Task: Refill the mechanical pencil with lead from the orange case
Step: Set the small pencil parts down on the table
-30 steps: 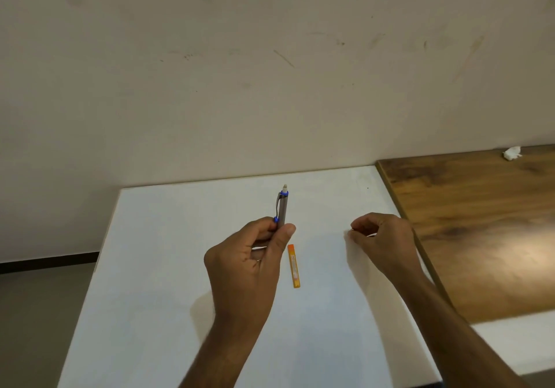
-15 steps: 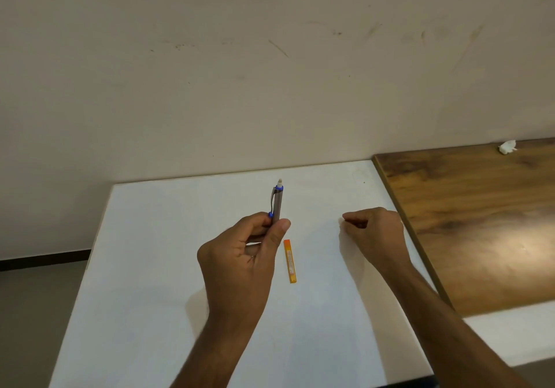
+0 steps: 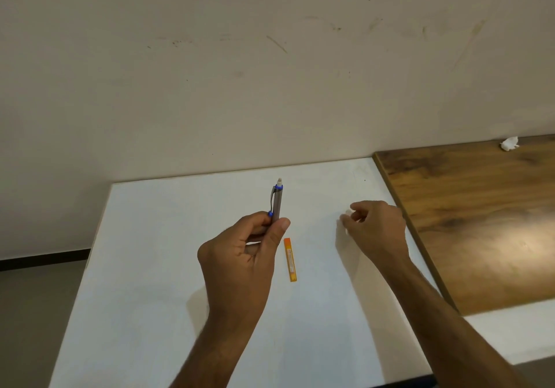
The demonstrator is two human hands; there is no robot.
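Note:
My left hand (image 3: 240, 255) grips a grey mechanical pencil (image 3: 277, 201) with blue trim. The pencil stands upright above the white table (image 3: 150, 267), its bare white eraser end on top. The slim orange lead case (image 3: 291, 260) lies flat on the table just right of my left thumb, with nothing touching it. My right hand (image 3: 375, 228) rests low on the table to the right, near the wooden top. Its fingers are curled, with the tips pinched on a small pale cap (image 3: 347, 212).
A brown wooden tabletop (image 3: 480, 222) adjoins the white table on the right, with a crumpled white scrap (image 3: 509, 143) at its far edge. A scuffed cream wall runs behind both tables. The floor drops off at the white table's left edge.
Both hands hold nearly the same places. My right fingertips have loosened slightly, and the small pale cap now shows at them. The pencil stays upright.

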